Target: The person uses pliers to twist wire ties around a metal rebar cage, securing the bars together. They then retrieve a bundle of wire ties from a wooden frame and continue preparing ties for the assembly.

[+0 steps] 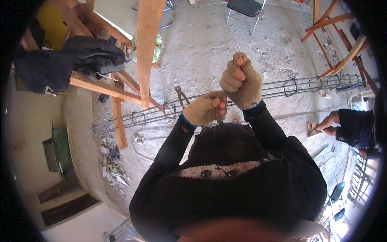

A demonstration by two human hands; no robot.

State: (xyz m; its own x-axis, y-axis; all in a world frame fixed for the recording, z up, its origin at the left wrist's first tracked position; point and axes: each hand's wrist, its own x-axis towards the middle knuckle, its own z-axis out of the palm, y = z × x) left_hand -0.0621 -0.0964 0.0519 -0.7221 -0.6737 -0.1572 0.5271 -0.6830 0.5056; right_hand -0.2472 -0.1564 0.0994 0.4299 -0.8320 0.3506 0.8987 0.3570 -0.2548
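1. Slip: our left hand point(203, 110) is curled over the steel cage point(285, 88), thumb and fingers drawn in close. Can't tell if it pinches anything thin. If it does, a weak pinch probably lets go once pulled.

2. Overpull: our right hand point(242, 82) sits higher, just beside the left, fingers folded to a loose fist. Can't tell what, if anything, is inside. If the two hands share a piece, a hard jerk could snap it or throw a hand back.

3. Cuts: fingertips point(221, 105) poke bare out of the gloves point(252, 89). Any sharp steel end could nick skin there; the knit covers only the rest.

4. Dropped tool: the pliers point(181, 95) stand near the cage, just beyond our left hand. Can't tell what supports them. A knock from our forearm or a shaken cage could tip them.

5. Cage shift: it runs across in front of us, passing close to the timber post point(148, 52) at left. Leaning on one end might roll or drag it; contact with the timber isn't clear.

6. Footing: loose rods point(161, 130) lie our side of the cage, rubble point(115, 165) at left. Stepping without looking risks a trip. Another person's leg point(328, 121) is at right; a swung cage end might hit it.
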